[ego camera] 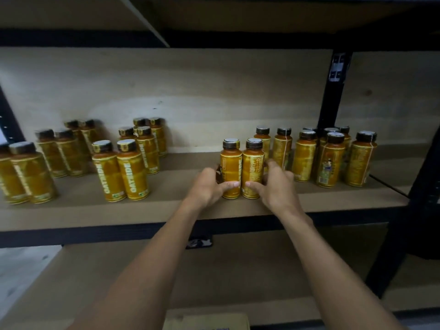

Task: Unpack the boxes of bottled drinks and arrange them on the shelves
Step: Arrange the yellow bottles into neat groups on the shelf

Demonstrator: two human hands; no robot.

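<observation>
Two yellow bottles with dark caps stand side by side on the wooden shelf (166, 210). My left hand (209, 185) grips the left bottle (230, 163) low on its body, thumb across the front. My right hand (273, 184) grips the right bottle (252, 163) the same way. Both bottles stand upright and touch each other. Behind my right hand, several more yellow bottles (331, 158) stand in a group at the right of the shelf.
Several yellow bottles (119, 170) stand in pairs on the left half of the shelf. A black metal upright (332, 91) rises at the right. A lower shelf (214, 277) lies beneath, and a cardboard box (207, 321) edge shows at the bottom.
</observation>
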